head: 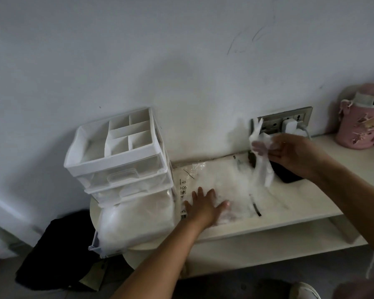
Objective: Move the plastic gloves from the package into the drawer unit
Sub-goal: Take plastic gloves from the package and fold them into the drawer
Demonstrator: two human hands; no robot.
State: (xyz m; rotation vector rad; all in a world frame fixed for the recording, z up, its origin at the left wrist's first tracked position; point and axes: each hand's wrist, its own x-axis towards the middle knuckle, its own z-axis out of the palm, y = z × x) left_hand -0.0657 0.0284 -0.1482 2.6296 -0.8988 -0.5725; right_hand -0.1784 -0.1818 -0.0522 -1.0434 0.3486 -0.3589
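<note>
You can read no text here; the printed marks (183, 192) on the package (220, 182), centre frame, are too blurred.

A lived-in room of a home: scuffed white wall (138, 50), a socket plate (276, 124) with a plugged-in charger (290, 126) at 2 o'clock, a pink cartoon bottle (361, 124) at 3 o'clock on a low white shelf (289, 215), dark cloth (58, 251) heaped on the floor at 7 o'clock.

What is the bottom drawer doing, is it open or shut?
Open. The bottom drawer sticks far out from the front of the drawer unit, and filmy plastic gloves lie piled inside it.
</note>
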